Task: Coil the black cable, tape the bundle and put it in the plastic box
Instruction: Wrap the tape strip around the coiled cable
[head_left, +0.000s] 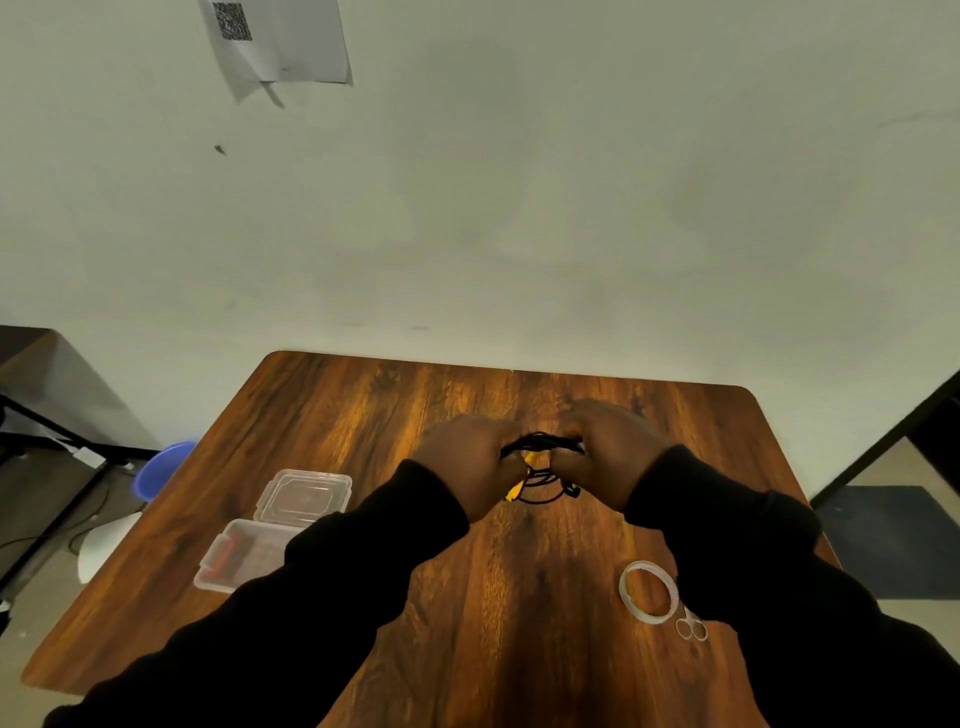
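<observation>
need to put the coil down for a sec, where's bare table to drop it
Bare wood runs along the far edge of the table, beyond both hands, and in the near middle between the sleeves. The left side is taken by the open plastic box and its lid. The near right is crowded by the tape roll and small scissors.

I see both hands bunched over the table (363, 415) middle, left hand (470, 462) and right hand (610, 452) with a closed grip on the black cable (543, 444), so the centre is blocked. Far edge behind them is bare wood, free to pass. Left edge is crowded: open plastic box (244, 556) with its lid (304, 496) just beyond, left sleeve (311, 597) crossing its near corner. Near the right edge, tape roll (648, 591) and small scissors (691, 626) sit beside the right sleeve (779, 571). Near-middle strip between the sleeves is open.
</observation>
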